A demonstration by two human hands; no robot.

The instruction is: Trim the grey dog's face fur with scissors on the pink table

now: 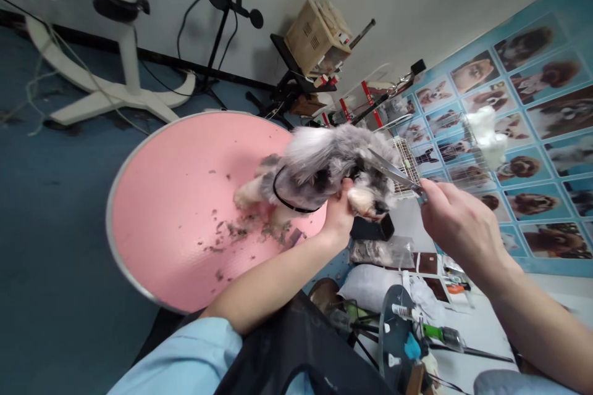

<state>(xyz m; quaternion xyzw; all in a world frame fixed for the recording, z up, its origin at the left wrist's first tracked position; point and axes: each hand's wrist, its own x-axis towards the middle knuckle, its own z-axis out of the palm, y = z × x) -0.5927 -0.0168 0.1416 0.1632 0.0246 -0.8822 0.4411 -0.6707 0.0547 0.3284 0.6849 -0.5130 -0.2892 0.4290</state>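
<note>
A grey and white dog [303, 163] with a black collar band [290, 203] around its neck is on a round pink table [162, 197]. My left hand [340, 216] is closed on the dog's muzzle from below, its thumb up against the fur; most of its fingers are hidden. In my right hand [456, 219] is a pair of scissors [393, 173], the long blades pointing left into the fur on top of the dog's head. Clumps of cut grey fur [238, 231] lie on the table by the dog's front legs.
A small purple-edged item [295, 236] lies near my left forearm. To the right, a dark round tray [393, 333] holds bottles and tools, beside a white bag [370, 287]. A white stand base [125, 95] and a wooden box [317, 37] stand behind the table.
</note>
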